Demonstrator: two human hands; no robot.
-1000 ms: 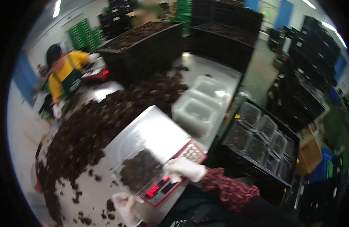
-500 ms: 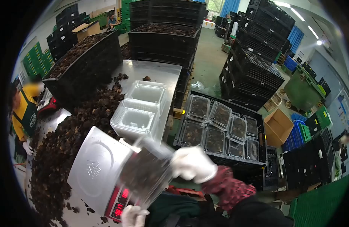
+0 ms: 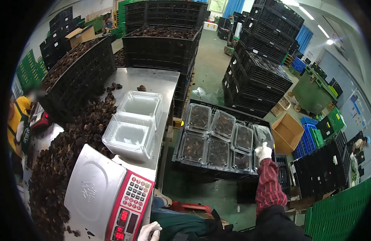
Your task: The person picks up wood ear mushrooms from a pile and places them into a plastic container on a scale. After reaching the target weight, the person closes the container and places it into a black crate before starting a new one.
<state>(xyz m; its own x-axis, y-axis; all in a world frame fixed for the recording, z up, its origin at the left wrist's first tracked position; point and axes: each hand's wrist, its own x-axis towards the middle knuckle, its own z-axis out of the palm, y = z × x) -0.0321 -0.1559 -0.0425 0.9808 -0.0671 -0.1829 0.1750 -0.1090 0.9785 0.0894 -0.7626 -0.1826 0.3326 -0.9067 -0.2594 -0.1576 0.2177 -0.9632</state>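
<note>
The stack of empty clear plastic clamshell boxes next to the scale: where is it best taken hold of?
Judging by its pose, grip the top clear plastic clamshell box by its flared rim, coming from above at the corner nearest the silver and red scale. The boxes sit nested and open side up, so the rim probably lifts free.

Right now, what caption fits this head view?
Gloved right hand sets a filled clear box into the black crate of packed boxes.
</note>
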